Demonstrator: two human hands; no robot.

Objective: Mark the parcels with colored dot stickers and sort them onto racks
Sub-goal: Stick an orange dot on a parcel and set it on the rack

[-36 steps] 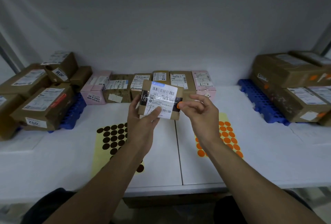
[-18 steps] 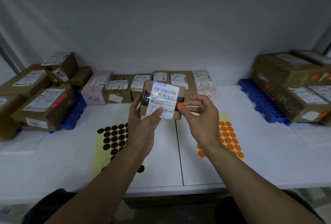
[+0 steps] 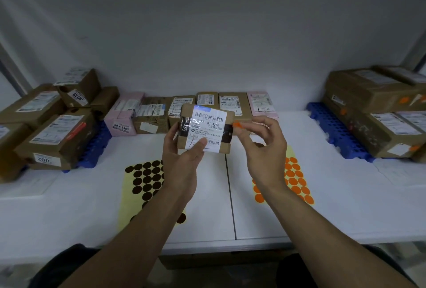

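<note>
Cardboard parcel point(image 3: 205, 129), glossy-taped, is gripped by left hand point(image 3: 182, 164); right hand point(image 3: 265, 156) pinches round orange sticker point(image 3: 237, 124) beside it.

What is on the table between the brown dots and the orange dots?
Nothing, just bare white table with a dark seam down it, between the brown dot sheet and the orange dot sheet, seen from the head view.

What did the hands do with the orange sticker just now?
The right hand raised the orange dot sticker a little, from about halfway up the parcel's right edge toward its top right corner, and its other fingers spread wider. The left hand grips the parcel in the same spot as before. Nothing on the table moved.
</note>
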